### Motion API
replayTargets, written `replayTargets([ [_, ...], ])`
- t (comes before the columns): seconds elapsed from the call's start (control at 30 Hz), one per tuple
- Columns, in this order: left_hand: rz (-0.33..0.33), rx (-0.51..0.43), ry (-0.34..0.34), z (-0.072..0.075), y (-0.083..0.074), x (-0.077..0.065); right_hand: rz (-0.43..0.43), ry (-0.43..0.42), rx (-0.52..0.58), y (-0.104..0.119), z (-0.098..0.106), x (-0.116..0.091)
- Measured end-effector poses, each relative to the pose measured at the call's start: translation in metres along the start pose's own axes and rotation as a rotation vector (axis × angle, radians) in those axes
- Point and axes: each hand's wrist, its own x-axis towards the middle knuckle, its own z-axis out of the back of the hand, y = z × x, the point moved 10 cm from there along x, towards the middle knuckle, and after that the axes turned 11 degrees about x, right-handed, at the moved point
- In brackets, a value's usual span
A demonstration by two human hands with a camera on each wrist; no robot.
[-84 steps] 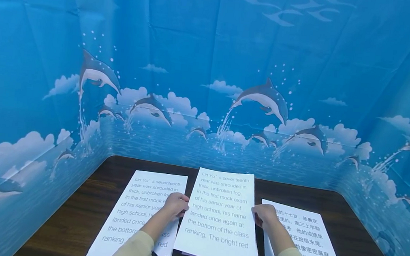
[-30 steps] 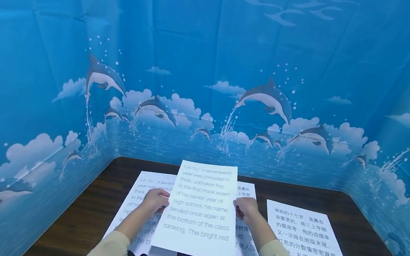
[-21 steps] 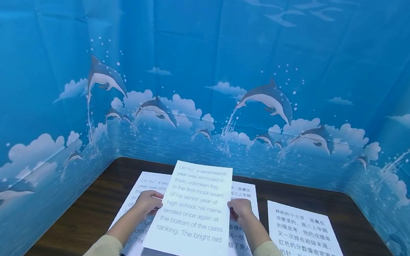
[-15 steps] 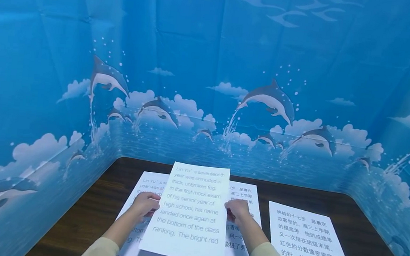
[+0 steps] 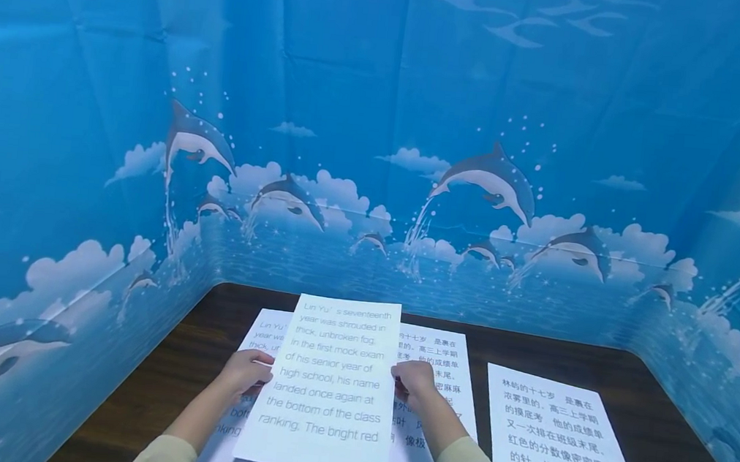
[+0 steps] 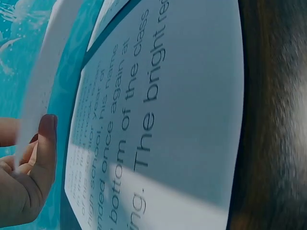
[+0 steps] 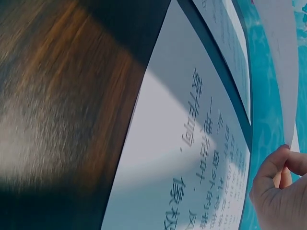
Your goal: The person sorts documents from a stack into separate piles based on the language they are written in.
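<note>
Between my two hands a white sheet of paper (image 5: 330,389) with large English print is held up off the table. My left hand (image 5: 246,374) pinches its left edge, thumb on the near side in the left wrist view. On the right edge, the fingertips of my right hand (image 5: 415,383) pinch the paper. Beneath it on the left lies a second English sheet (image 6: 192,96), partly covered in the head view. A sheet with Chinese print (image 5: 437,406) lies under the held paper's right side, partly behind my right hand and forearm.
Another Chinese sheet (image 5: 562,446) lies apart at the right of the dark wooden table (image 5: 153,373). A blue curtain (image 5: 380,114) printed with dolphins and clouds stands behind the table and along both sides.
Both hands have carried the held English sheet leftward, from over the middle to above the left sheet. More of the middle Chinese sheet now shows, and the right Chinese sheet is uncovered.
</note>
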Motion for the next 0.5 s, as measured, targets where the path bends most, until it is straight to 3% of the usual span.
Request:
replayTargets([
  [0.5,0.006,0.048,-0.023,0.019,0.018,0.001,0.037,0.024,-0.022,-0.003,-0.026,-0.008],
])
